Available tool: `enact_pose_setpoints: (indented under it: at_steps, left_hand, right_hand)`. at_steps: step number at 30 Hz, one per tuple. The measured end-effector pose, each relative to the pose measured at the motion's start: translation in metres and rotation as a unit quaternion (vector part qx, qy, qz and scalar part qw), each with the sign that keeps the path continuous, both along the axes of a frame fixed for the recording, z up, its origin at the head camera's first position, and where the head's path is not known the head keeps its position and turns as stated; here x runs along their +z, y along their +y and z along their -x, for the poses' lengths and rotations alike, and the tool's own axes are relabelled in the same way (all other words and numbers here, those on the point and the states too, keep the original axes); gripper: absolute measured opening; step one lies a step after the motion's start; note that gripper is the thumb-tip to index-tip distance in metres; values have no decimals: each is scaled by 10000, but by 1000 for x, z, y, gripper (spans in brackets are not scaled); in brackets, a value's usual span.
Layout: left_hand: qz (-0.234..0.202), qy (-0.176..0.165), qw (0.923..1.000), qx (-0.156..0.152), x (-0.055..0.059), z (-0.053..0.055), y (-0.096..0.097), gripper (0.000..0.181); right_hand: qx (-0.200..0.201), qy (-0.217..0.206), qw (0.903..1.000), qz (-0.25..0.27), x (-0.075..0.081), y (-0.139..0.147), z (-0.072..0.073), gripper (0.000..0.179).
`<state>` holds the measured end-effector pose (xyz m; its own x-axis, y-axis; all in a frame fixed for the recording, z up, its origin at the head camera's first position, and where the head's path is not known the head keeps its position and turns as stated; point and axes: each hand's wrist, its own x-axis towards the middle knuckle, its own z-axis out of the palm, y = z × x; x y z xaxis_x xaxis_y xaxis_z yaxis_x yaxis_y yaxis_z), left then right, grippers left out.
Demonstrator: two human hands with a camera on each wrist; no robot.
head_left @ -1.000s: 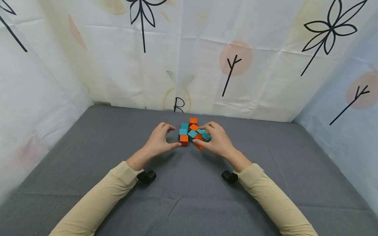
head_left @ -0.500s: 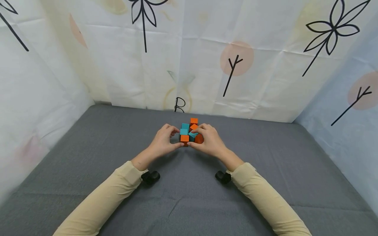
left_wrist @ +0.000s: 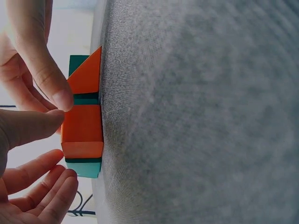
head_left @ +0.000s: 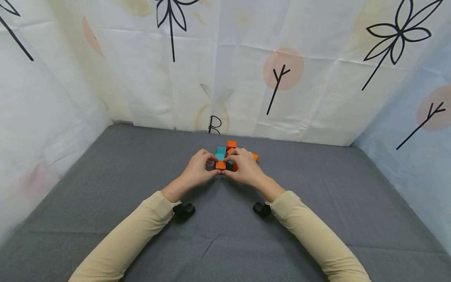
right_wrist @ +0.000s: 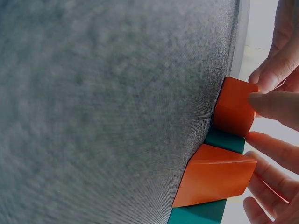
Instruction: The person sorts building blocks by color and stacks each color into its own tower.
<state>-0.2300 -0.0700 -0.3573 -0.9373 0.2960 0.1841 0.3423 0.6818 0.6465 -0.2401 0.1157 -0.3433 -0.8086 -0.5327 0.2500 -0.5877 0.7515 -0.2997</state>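
Note:
An orange cube (head_left: 220, 165) sits at the near end of a short row, with two teal cubes (head_left: 220, 157) behind it. My left hand (head_left: 195, 169) holds it from the left, thumb at the front and curved fingers along the side. From the other side my right hand (head_left: 246, 170) grips it likewise, the two thumb tips meeting at its front edge. Both wrist views show the cube resting on the cloth. Right of it stands an orange wedge (left_wrist: 88, 77), with teal blocks (right_wrist: 198, 214) around it, partly hidden behind my right hand.
Another orange cube (head_left: 231, 143) stands at the back of the cluster, and an orange block (head_left: 255, 157) shows beyond my right hand. Grey cloth (head_left: 225, 235) covers the table. A patterned curtain (head_left: 239, 78) hangs behind it.
My right hand has moved left from the loose blocks to the front orange cube. My left hand has edged right, so the thumbs come together. An orange block now shows right of my right hand.

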Motion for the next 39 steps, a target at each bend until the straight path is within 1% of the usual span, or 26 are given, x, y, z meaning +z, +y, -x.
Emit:
enact_pose_setpoints:
  at_steps: [6,11,20,24,28,34,36,39]
  left_hand:
    - [-38,-88,10000,-23,2,0,2,31]
    - [-9,-187,9998,29,1,1,3,29]
    - [-172,-568,9982,131,-1,3,3,28]
    - [-284,-673,9972,135,3,0,0,28]
    - [-361,-703,9968,149,9,-5,-4,29]
    - [-368,-629,9973,102,17,-12,-14,29]
    - [-392,-606,9974,87,19,-14,-18,29]
    - [-487,-574,9972,36,20,-19,-25,30]
  right_hand:
    - [-80,-62,9999,-38,0,-1,1,30]
    - [-114,-125,9999,-20,0,-3,1,29]
    - [-106,-224,9997,66,-1,-3,1,29]
    - [-62,-236,9995,210,-1,-3,1,28]
    - [51,-186,9991,388,1,-4,-3,29]
    - [190,-134,9977,637,6,-9,-10,29]
    - [231,-165,9969,734,8,-12,-12,30]
    - [323,-321,9950,887,10,-16,-16,31]
